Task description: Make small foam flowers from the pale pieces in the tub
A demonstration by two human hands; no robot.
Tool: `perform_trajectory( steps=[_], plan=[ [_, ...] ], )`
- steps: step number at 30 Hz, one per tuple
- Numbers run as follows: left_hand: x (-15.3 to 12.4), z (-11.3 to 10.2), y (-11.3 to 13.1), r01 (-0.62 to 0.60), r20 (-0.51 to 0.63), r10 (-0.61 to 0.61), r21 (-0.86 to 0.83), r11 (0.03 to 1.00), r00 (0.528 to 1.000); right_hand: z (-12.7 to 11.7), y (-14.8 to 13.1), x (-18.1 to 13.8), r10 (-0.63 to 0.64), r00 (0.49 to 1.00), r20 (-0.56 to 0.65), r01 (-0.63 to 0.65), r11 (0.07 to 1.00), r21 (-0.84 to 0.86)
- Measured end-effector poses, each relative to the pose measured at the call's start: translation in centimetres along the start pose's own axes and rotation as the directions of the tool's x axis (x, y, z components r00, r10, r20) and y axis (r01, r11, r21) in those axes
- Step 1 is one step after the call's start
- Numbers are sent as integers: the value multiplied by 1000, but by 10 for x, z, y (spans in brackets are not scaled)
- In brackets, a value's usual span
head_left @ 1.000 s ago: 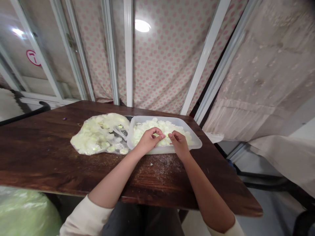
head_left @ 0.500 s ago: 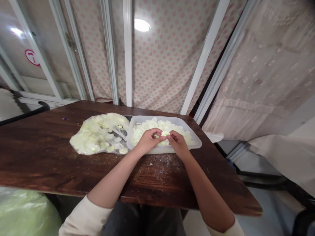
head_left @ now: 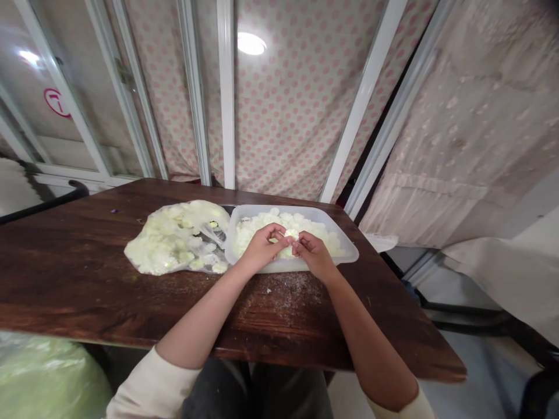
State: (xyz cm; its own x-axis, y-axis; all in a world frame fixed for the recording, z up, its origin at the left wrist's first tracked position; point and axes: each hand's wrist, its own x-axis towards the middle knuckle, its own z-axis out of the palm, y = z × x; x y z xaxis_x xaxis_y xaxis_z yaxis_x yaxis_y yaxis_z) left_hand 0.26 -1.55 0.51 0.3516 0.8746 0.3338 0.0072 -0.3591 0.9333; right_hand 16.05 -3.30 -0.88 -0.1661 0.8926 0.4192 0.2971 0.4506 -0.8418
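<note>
Pinching a small pale flower (head_left: 291, 234) above the plastic tub (head_left: 282, 267) of similar pieces, we hold it between our left hand (head_left: 263, 245), thumb and fingers nearly together, and our right hand (head_left: 315, 253), fingertips bunched narrowly at its edge.

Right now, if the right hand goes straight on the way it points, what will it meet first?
The right hand would probably meet the small pale piece first, then the left hand; depth is unclear.
</note>
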Motion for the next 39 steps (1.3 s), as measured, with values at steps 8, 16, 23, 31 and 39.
perform_trajectory(
  steps=[8,16,23,31,39],
  plan=[
    [-1,1,2,1,-8,-1,20,1000,1000,1,0,0,10,1000,-12,-11,999,-34],
    [0,1,1,-16,-54,20,61,998,998,1,-3,-1,19,1000,-21,-21,997,-75],
    [1,1,-1,-27,-84,35,87,996,996,2,3,1,42,996,-76,-46,998,-43],
    [1,1,0,-61,-47,66,105,993,997,4,13,2,15,969,-248,-30,998,-55],
    [1,0,-1,-77,-44,85,150,986,995,2,0,1,-178,981,-81,162,972,-170]
  ],
)
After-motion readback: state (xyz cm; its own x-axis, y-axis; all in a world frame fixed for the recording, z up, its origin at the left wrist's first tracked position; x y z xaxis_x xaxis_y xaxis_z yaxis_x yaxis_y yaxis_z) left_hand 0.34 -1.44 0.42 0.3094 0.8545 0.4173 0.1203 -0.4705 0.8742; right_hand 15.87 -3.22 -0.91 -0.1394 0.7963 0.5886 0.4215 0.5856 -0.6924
